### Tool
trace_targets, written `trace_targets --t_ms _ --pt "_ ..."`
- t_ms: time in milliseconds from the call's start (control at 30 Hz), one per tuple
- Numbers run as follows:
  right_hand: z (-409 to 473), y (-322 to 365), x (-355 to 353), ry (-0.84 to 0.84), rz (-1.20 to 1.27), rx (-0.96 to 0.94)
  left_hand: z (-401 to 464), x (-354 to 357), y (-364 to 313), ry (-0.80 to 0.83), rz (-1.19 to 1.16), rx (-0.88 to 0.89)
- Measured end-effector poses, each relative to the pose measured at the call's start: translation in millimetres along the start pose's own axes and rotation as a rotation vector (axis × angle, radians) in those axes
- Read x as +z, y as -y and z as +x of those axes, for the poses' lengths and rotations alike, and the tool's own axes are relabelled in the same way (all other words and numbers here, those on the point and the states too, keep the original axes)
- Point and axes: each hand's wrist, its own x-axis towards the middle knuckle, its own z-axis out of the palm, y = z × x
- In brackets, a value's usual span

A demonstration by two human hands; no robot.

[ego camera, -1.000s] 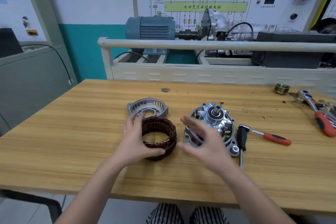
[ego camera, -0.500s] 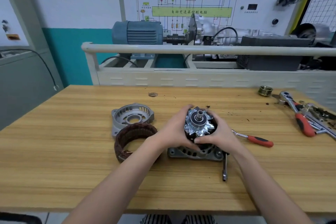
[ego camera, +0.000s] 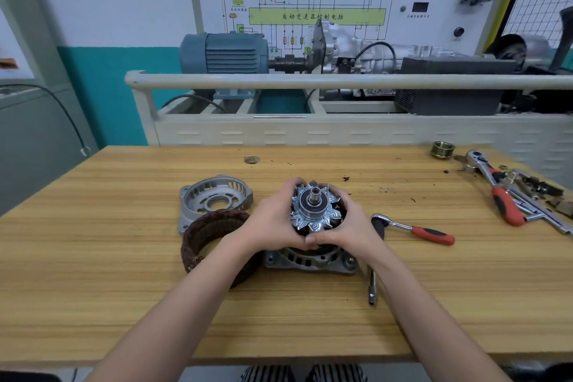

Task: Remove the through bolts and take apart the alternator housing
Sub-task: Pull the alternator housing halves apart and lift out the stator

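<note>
1. The rotor (ego camera: 314, 209), with its bright fan blades and shaft end pointing up, sits in the front housing half (ego camera: 310, 259), which rests on the wooden table (ego camera: 124, 304).
2. The left hand (ego camera: 273, 220) grips the rotor's left side, fingers curled over the far edge of the fan, thumb wrapped round the near edge.
3. The right hand (ego camera: 353, 226) grips the rotor's right side in the same way; the two thumbs meet at the near edge, just above the housing rim.
4. The stator winding ring (ego camera: 210, 242) lies just left of the left wrist, partly under the forearm.
5. The rear housing half (ego camera: 215, 200) lies beyond the stator, touching it, left of the left fingers.
6. A red-handled ratchet (ego camera: 415, 228) lies just right of the right hand; an extension bar (ego camera: 372, 285) lies near the right wrist.
7. Far right of the fingers: a pulley (ego camera: 442, 150) and a pile of further ratchets and tools (ego camera: 508, 195).
</note>
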Motion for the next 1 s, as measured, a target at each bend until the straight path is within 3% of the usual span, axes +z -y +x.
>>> trace_targets --t_ms 467,800,1000 --pt "4 -9 -20 0.18 -0.004 -0.103 -4 2 9 -0.036 -0.164 -0.087" --pt "4 -22 -12 0.002 -0.024 -0.164 -4 0 8 -0.106 -0.165 -0.046" --pt "5 -23 -13 0.014 0.008 -0.132 -4 -1 8 -0.108 -0.128 -0.071"
